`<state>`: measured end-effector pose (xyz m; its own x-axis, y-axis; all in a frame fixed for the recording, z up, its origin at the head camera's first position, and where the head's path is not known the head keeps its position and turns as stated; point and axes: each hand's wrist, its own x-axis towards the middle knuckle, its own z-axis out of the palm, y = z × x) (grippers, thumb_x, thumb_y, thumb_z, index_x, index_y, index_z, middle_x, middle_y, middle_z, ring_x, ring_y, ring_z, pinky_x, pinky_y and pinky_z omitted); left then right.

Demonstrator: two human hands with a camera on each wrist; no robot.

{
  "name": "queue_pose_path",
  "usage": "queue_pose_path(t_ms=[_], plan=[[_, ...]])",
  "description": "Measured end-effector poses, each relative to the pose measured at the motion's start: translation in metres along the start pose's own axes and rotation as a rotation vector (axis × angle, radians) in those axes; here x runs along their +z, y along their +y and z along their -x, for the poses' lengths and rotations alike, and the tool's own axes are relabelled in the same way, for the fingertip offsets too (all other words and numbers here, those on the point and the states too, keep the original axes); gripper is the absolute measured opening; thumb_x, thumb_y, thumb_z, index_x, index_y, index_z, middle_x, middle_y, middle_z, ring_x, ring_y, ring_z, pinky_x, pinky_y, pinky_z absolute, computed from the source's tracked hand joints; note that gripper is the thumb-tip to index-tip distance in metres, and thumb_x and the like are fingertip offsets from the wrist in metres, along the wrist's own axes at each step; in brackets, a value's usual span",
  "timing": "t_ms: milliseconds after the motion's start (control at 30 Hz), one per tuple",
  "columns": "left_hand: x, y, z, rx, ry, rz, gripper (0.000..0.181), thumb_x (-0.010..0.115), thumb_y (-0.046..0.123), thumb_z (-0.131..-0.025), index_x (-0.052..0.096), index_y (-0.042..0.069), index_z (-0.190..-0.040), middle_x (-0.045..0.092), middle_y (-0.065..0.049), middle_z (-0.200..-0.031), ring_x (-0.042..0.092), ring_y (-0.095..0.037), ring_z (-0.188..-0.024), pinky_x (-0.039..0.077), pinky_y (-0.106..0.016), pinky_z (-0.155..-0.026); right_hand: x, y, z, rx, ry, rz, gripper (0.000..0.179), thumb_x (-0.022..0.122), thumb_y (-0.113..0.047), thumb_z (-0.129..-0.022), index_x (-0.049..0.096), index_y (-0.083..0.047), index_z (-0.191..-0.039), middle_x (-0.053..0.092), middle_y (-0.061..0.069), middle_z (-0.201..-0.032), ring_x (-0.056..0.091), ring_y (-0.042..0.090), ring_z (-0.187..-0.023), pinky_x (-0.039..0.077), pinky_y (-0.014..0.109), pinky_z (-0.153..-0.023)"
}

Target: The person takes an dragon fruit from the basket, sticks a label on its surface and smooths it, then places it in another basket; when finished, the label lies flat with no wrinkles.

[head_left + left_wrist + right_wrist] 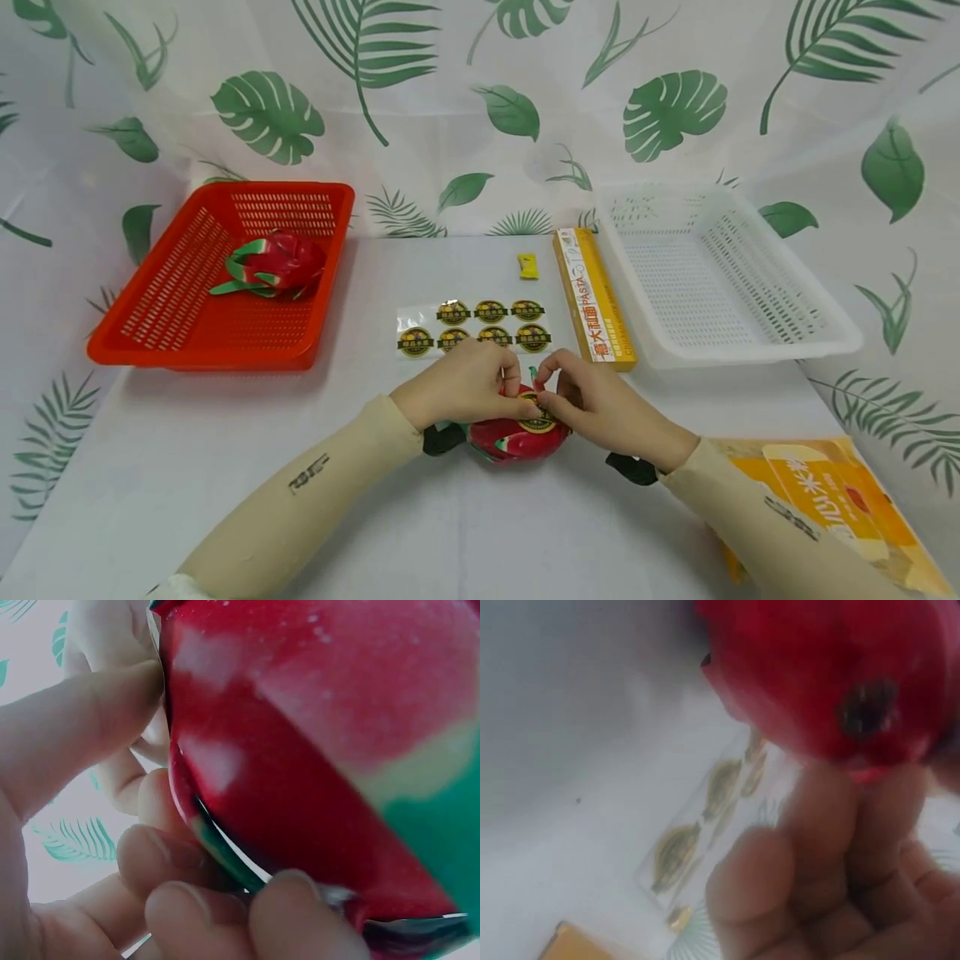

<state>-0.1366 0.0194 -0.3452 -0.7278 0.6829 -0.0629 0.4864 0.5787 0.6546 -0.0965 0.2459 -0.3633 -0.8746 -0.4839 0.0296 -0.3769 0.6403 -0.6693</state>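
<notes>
To the left, a red dragon fruit with green scales (288,257) sits in a perforated red plastic basket (202,355), no sticker showing on it. Mid-table, seven round black-and-gold stickers (491,312) remain on a clear plastic sheet (414,318), while the left hand (465,385), bent inward, grips a second red-and-green dragon fruit (534,446) whose top bears one round label (538,423), apparently still being pressed. The right hand (603,402) mirrors it, curled fingers holding that fruit's far side.

Beige sleeves (300,498), dark printed markings (308,473)
</notes>
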Motion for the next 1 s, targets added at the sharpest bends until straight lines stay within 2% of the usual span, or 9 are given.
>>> queue_pose_path(t_ms=[133, 300, 400, 600, 833, 1000], plan=[[0.000, 0.000, 0.000, 0.001, 0.008, -0.003, 0.035, 0.086, 0.039, -0.085, 0.062, 0.019, -0.069, 0.057, 0.009, -0.061, 0.052, -0.006, -0.065, 0.038, -0.021, -0.054, -0.004, 0.005, 0.007, -0.051, -0.024, -0.024, 0.029, 0.078, -0.017, -0.094, 0.057, -0.018, -0.115, 0.052, -0.010, -0.068, 0.046, 0.002, -0.056, 0.042, 0.021, -0.052], [-0.001, 0.000, 0.002, -0.022, -0.007, 0.001, 0.040, 0.089, 0.043, -0.079, 0.061, 0.018, -0.070, 0.054, 0.008, -0.061, 0.049, -0.006, -0.062, 0.037, -0.021, -0.053, -0.009, 0.012, 0.009, -0.082, -0.066, -0.075, 0.033, 0.080, -0.017, -0.092, 0.057, -0.017, -0.116, 0.054, -0.009, -0.074, 0.050, 0.003, -0.063, 0.046, 0.021, -0.058], [-0.001, 0.000, 0.002, -0.036, -0.024, 0.016, 0.043, 0.091, 0.045, -0.076, 0.059, 0.017, -0.072, 0.050, 0.008, -0.058, 0.045, -0.006, -0.059, 0.034, -0.022, -0.051, -0.011, 0.014, 0.010, -0.078, -0.084, -0.093, 0.034, 0.081, -0.018, -0.092, 0.057, -0.017, -0.116, 0.055, -0.009, -0.075, 0.053, 0.004, -0.066, 0.049, 0.022, -0.062], [-0.002, -0.001, 0.001, -0.045, -0.045, 0.055, 0.040, 0.092, 0.041, -0.076, 0.060, 0.016, -0.072, 0.047, 0.008, -0.055, 0.043, -0.005, -0.056, 0.033, -0.021, -0.050, -0.012, 0.014, 0.009, -0.043, -0.111, -0.104, 0.039, 0.086, -0.023, -0.087, 0.059, -0.020, -0.116, 0.053, -0.009, -0.074, 0.055, 0.006, -0.068, 0.050, 0.022, -0.065], [-0.006, -0.010, -0.001, -0.024, -0.087, 0.107, 0.029, 0.089, 0.035, -0.082, 0.066, 0.019, -0.074, 0.059, 0.007, -0.062, 0.051, -0.005, -0.056, 0.041, -0.021, -0.054, -0.015, 0.017, 0.008, -0.056, -0.124, -0.161, 0.028, 0.075, -0.009, -0.095, 0.057, -0.009, -0.117, 0.056, -0.003, -0.078, 0.053, 0.007, -0.066, 0.047, 0.021, -0.060], [-0.008, -0.014, -0.001, 0.004, -0.110, 0.152, 0.023, 0.084, 0.028, -0.087, 0.067, 0.018, -0.076, 0.054, 0.006, -0.056, 0.048, -0.005, -0.050, 0.040, -0.021, -0.052, -0.014, 0.018, 0.005, -0.041, -0.137, -0.199, 0.024, 0.071, -0.011, -0.098, 0.056, -0.009, -0.117, 0.056, -0.002, -0.074, 0.052, 0.009, -0.058, 0.047, 0.023, -0.055]])
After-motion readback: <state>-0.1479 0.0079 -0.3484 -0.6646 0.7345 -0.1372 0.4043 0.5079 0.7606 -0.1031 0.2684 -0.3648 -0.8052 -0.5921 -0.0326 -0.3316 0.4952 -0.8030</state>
